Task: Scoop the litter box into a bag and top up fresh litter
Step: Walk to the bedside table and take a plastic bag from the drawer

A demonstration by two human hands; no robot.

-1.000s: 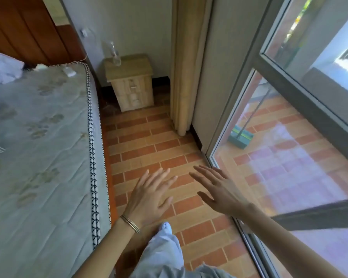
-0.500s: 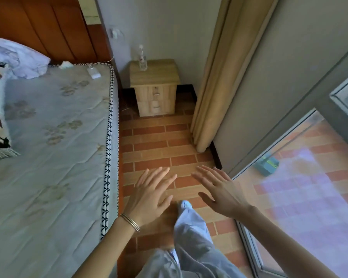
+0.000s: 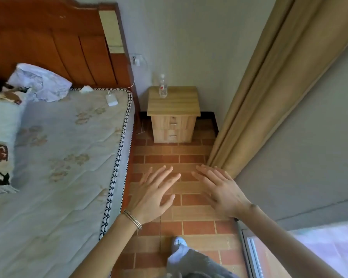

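No litter box, scoop, bag or litter shows in the head view. My left hand is held out flat above the brick-patterned floor, fingers spread and straight, with thin bangles on the wrist. My right hand hovers beside it in the same way, palm down, fingers straight. Neither hand holds or touches anything. My leg in grey trousers steps forward below them.
A bed with a pale quilted mattress fills the left. A small wooden nightstand with a plastic bottle stands against the far wall. A beige curtain hangs on the right, with a glass door frame at lower right.
The view has swung left and up, away from the glass door toward the nightstand and headboard. Both hands stay spread and empty in front of me.
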